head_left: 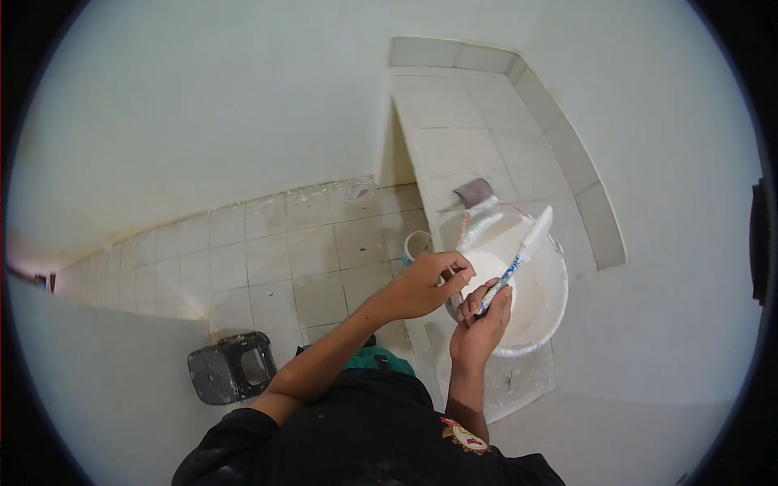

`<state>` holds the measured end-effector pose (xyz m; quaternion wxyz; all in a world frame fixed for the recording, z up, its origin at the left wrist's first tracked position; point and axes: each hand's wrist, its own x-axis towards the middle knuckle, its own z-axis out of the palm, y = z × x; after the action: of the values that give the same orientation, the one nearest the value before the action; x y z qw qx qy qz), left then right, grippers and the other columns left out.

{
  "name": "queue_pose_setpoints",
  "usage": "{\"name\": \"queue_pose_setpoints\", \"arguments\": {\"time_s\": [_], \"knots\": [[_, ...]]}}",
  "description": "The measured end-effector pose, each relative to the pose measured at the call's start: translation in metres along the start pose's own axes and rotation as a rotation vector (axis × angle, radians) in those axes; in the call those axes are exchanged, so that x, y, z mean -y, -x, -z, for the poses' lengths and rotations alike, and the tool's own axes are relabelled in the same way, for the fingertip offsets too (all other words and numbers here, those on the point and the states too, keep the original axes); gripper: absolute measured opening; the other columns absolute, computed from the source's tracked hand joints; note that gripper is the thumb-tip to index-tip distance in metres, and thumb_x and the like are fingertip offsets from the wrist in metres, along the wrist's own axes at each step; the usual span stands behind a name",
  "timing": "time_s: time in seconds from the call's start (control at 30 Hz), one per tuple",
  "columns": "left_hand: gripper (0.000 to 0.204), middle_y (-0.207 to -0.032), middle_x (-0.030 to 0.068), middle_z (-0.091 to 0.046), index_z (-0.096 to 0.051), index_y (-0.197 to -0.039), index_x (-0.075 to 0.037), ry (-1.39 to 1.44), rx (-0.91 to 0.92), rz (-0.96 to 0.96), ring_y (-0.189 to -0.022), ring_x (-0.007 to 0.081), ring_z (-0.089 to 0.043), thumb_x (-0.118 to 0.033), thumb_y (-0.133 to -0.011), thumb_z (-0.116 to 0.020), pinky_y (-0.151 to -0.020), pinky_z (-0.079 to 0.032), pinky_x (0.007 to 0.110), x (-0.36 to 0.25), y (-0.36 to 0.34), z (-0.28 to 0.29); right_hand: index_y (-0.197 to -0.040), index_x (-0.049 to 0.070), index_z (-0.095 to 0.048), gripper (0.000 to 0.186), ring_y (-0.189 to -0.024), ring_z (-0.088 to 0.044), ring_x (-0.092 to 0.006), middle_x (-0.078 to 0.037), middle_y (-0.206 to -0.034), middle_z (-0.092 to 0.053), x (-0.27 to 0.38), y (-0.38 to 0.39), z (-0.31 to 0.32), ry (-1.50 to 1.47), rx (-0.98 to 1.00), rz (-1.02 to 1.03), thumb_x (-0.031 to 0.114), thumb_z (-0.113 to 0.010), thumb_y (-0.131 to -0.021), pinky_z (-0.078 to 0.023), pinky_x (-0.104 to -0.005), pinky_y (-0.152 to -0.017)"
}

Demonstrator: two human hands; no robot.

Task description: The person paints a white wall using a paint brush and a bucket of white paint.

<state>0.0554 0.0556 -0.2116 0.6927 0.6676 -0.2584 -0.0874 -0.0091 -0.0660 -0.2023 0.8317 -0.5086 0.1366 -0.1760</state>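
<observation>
A large white bucket [539,316] of pale creamy liquid sits on a tiled ledge, with a red-and-white cord along its back. My right hand [478,324] grips a paint-spattered blue-and-white handled brush [532,237], its white-coated head pointing up over the bucket. My left hand [438,283] is closed near the bucket's left rim, just left of my right hand; what is between its fingers I cannot make out. A dark purplish scrap [472,192] lies behind the bucket. A smaller container [416,247] is partly visible below and left of the ledge.
A paint-marked black plastic stool [212,373] stands at lower left beside a low wall [105,356]. The spattered tiled floor [267,259] runs along the back wall [227,113]. The tiled ledge [454,97] extends away behind the bucket to an upright tile border.
</observation>
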Motion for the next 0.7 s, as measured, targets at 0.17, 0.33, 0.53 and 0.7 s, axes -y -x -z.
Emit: {"name": "queue_pose_setpoints", "arguments": {"time_s": [0.17, 0.33, 0.53, 0.7], "knots": [[0.031, -0.083, 0.0027, -0.062, -0.061, -0.115, 0.001, 0.143, -0.208, 0.074, -0.066, 0.0075, -0.055, -0.026, -0.103, -0.05, -0.059, -0.047, 0.024, -0.005, 0.043, 0.044, -0.1, 0.008, -0.048, 0.032, -0.053, -0.032, -0.0053, 0.002, -0.066, -0.041, -0.015, 0.02, -0.062, 0.202, 0.252, -0.025, 0.036, -0.035, -0.108, -0.025, -0.0209, -0.046], [0.027, -0.077, 0.0016, -0.06, -0.059, -0.116, 0.0, 0.29, -0.654, -0.052, -0.063, 0.0045, -0.055, -0.023, -0.104, -0.051, -0.053, -0.045, 0.023, -0.026, 0.142, 0.095, -0.106, 0.008, -0.051, 0.036, -0.062, -0.042, -0.004, 0.002, -0.077, -0.049, -0.074, 0.071, -0.137, 0.343, 0.655, -0.17, 0.041, -0.037, -0.107, -0.031, -0.0201, -0.051], [0.027, -0.075, 0.0007, -0.06, -0.06, -0.116, -0.001, 0.137, -1.448, -0.214, -0.062, 0.0044, -0.055, -0.023, -0.102, -0.056, -0.051, -0.045, 0.022, -0.063, 0.342, 0.119, -0.115, 0.008, -0.054, 0.039, -0.073, -0.052, -0.0068, -0.001, -0.093, -0.057, -0.156, 0.232, -0.223, 0.269, 1.426, -0.56, 0.043, -0.041, -0.106, -0.043, -0.0203, -0.059], [0.028, -0.08, 0.0025, -0.064, -0.059, -0.115, 0.002, -0.133, -2.075, -0.322, -0.067, 0.0047, -0.058, -0.019, -0.098, -0.064, -0.054, -0.049, 0.022, -0.103, 0.525, 0.117, -0.104, 0.005, -0.058, 0.042, -0.059, -0.044, -0.004, 0.0, -0.079, -0.054, -0.196, 0.442, -0.265, 0.102, 1.726, -0.998, 0.041, -0.038, -0.106, -0.036, -0.0224, -0.05]]}}
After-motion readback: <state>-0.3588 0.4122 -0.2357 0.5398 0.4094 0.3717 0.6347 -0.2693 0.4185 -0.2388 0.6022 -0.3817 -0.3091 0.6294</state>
